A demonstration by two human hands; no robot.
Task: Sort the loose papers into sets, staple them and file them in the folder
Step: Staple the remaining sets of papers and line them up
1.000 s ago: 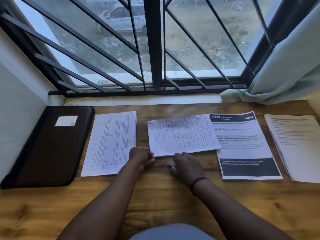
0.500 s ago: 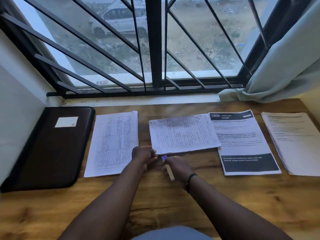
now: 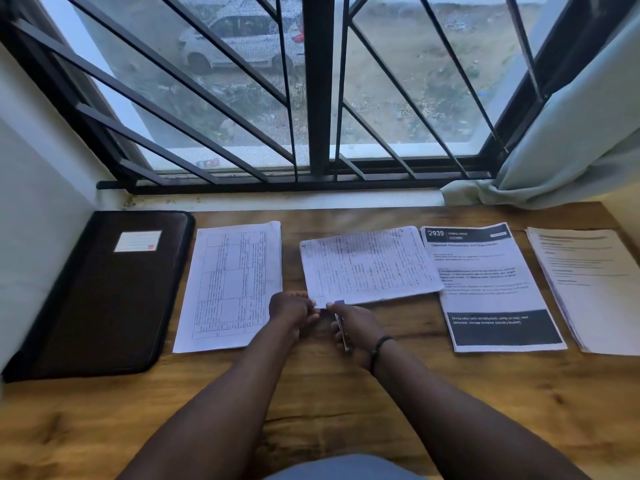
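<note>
- Head view, layout: four paper sets lie in a row on the tabletop [image 3: 346,393], with the handwritten set [image 3: 370,265] as landmark. Left of it lies the table-form set [image 3: 230,285]; right of it, and slightly under its edge, the black-banded printed set [image 3: 485,285]; farther right, the plain printed set [image 3: 588,285].
- Head view, folder: the dark folder [image 3: 100,296] lies closed at the far left, beyond the table-form set, apart from it.
- Head view, hands: the left hand [image 3: 289,308] pinches the near-left corner of the handwritten set. The right hand [image 3: 355,323] has its grip curled round a slim stapler [image 3: 342,329] (identity judged from the task; it is small and blurred), its tip at that same corner.
- Progress, as a judgement: sorting appears done. Stapling is under way on the handwritten set; whether any other set already carries a staple cannot be told. Filing is not begun.
</note>
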